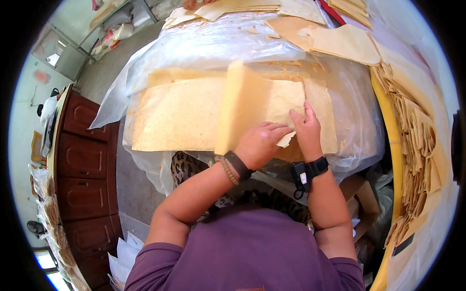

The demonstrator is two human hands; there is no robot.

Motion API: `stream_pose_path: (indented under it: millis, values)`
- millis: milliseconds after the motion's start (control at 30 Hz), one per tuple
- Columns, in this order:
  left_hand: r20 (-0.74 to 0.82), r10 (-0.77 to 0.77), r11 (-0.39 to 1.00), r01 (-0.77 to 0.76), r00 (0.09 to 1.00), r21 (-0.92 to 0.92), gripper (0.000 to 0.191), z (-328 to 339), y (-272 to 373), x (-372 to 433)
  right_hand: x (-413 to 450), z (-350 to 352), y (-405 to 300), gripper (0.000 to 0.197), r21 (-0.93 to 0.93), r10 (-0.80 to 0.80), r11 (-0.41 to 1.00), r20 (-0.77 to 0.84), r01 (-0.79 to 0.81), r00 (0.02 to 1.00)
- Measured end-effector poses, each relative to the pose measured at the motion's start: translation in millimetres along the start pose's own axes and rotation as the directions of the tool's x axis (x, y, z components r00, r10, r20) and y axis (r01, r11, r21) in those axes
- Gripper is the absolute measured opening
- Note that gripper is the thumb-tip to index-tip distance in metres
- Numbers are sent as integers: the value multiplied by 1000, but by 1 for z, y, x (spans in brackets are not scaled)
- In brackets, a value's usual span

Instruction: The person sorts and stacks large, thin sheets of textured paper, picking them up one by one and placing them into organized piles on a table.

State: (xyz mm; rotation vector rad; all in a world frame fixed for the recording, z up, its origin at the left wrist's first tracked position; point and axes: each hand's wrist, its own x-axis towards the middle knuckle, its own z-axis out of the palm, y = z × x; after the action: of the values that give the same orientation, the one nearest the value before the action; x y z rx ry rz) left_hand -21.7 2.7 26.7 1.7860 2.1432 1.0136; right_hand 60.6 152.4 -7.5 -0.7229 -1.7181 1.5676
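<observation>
A large tan sheet (pixel 178 116), thin and flexible, lies over other sheets on the plastic-covered table. One part of it, or of another sheet, stands up as a raised fold (pixel 244 102), slightly blurred. My left hand (pixel 260 145) is closed on a small pale flap with a ragged edge (pixel 286 139), just right of the fold. My right hand (pixel 307 127) is beside it, its thumb and fingers on the right edge of the top sheet. The underside of the sheets is hidden.
Clear plastic film (pixel 204 43) covers the table. More tan sheets (pixel 342 43) are stacked at the far right. Many folded sheets (pixel 415 145) stand along a yellow edge (pixel 391 138) at right. Another person's hands (pixel 196 3) are at the far edge. Dark red cabinets (pixel 85 156) stand left.
</observation>
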Motion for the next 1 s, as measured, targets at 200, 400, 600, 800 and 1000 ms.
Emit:
stream_pose_path:
  millis: [200,400,600,800,1000]
  values:
    - [39,11,975,-19,999,223,56,-68,-1,4,9,-9,4,65,71,149,986,60,-153,987]
    - [114,-233,824,134,966,550,76,-58,-69,-10,21,-18,9,65,185,154,971,-15,-149,988]
    - [132,-276,815,159,952,557,80,-44,-77,-7,24,-26,-18,60,-344,106,929,-107,-137,989]
    - [129,-313,828,204,941,522,72,-51,-70,-5,-19,14,-19,53,-666,-326,355,569,655,755]
    - [-202,-636,771,628,745,-110,54,-73,-99,-34,-18,16,3,53,-753,-204,245,576,611,792]
